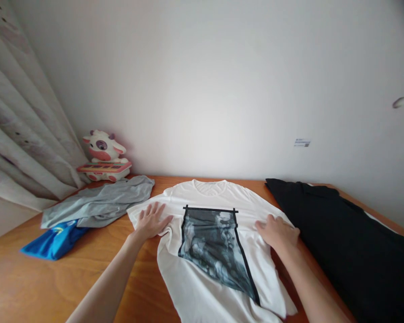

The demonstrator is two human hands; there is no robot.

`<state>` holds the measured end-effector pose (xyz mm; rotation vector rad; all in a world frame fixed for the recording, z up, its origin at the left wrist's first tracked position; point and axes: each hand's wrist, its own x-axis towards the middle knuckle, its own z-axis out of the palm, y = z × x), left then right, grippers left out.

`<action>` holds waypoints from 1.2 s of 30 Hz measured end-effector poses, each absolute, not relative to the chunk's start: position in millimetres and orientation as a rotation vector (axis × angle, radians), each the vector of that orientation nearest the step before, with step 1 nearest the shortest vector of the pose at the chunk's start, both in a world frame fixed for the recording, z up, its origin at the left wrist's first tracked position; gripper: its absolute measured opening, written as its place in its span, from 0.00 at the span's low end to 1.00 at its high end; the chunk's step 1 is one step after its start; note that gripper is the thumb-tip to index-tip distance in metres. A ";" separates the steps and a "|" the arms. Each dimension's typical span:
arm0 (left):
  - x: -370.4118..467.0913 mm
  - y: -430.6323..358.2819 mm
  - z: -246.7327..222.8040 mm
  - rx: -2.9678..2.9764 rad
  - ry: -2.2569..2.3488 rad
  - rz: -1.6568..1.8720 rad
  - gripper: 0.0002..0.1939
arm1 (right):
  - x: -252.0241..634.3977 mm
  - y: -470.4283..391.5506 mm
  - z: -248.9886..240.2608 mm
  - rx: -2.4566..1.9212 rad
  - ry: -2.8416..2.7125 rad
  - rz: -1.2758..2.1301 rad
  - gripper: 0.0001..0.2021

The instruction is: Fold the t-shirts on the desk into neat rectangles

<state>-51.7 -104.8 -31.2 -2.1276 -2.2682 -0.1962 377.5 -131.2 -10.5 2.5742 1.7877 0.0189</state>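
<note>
A white T-shirt (pixel 215 197) with a dark grey printed picture (pixel 210 242) lies face up on the wooden tabletop, its neckline toward the wall. Its lower part is wrinkled and slants to the right. My left hand (pixel 153 220) rests flat on the sleeve at the left, fingers spread. On the opposite sleeve lies my right hand (pixel 278 231), its fingers bent and partly spread on the cloth. No pinch of fabric shows in either hand.
Grey clothing (pixel 101 202) and a blue cloth (pixel 55 240) lie at the left. Behind them stands a cow-shaped toy keyboard (pixel 104 157) beside the curtain (pixel 20 121). Black clothing (pixel 350 242) covers the right side. A white wall (pixel 215 89) closes off the back.
</note>
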 end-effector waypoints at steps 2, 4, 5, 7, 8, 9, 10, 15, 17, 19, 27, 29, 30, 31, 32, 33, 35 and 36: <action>-44.2 -100.4 -24.0 -2.063 -2.307 -0.169 0.26 | 372.4 -124.3 -1.6 2.578 1.748 0.028 0.24; -31.6 -89.6 -18.6 -1.995 -2.334 -0.154 0.26 | 364.6 -114.6 1.2 2.553 1.869 0.166 0.23; -24.1 -82.1 -17.5 -1.996 -2.322 -0.162 0.26 | 359.5 -108.5 0.2 2.522 1.978 0.251 0.22; -8.7 -64.8 -19.6 -2.067 -2.273 -0.175 0.28 | 347.9 -93.8 -6.3 2.448 2.189 0.321 0.24; -1.9 -56.2 -22.8 -2.111 -2.262 -0.167 0.29 | 342.0 -85.5 -11.3 2.422 2.252 0.268 0.26; 3.7 -48.3 -27.0 -2.149 -2.264 -0.154 0.32 | 336.5 -76.9 -17.0 2.404 2.274 0.156 0.29; 7.7 -41.2 -31.8 -2.170 -2.278 -0.140 0.34 | 331.9 -68.4 -23.2 2.387 2.263 0.025 0.32; 5.0 -17.9 -49.0 -2.204 -2.294 -0.143 0.40 | 326.2 -34.2 -49.1 2.411 2.082 -0.217 0.40; 0.6 -9.3 -50.3 -2.232 -2.274 -0.143 0.40 | 329.0 -25.2 -53.0 2.448 2.050 -0.204 0.41; -1.0 0.5 -50.6 -2.229 -2.270 -0.137 0.41 | 331.9 -18.0 -52.9 2.455 2.042 -0.215 0.41; 11.0 30.0 -50.0 -2.220 -2.284 -0.139 0.42 | 340.6 4.8 -48.2 2.445 2.054 -0.221 0.42; 11.6 32.6 -49.2 -2.230 -2.280 -0.147 0.42 | 343.2 9.6 -50.1 2.446 2.059 -0.209 0.42; 11.4 33.2 -49.1 -2.232 -2.276 -0.154 0.42 | 344.2 11.5 -51.0 2.445 2.061 -0.205 0.42; 11.0 33.1 -49.3 -2.234 -2.271 -0.158 0.42 | 345.1 12.8 -51.8 2.444 2.065 -0.201 0.42; 10.7 32.4 -49.7 -2.238 -2.263 -0.164 0.42 | 345.8 13.5 -52.3 2.443 2.069 -0.197 0.42; 10.4 30.9 -50.0 -2.244 -2.251 -0.174 0.41 | 346.3 13.6 -52.8 2.440 2.073 -0.193 0.42; 10.4 26.0 -50.0 -2.226 -2.220 -0.240 0.39 | 346.7 12.3 -53.6 2.435 2.092 -0.184 0.41; 10.7 22.8 -49.3 -2.197 -2.188 -0.309 0.38 | 346.6 11.1 -54.1 2.443 2.103 -0.169 0.41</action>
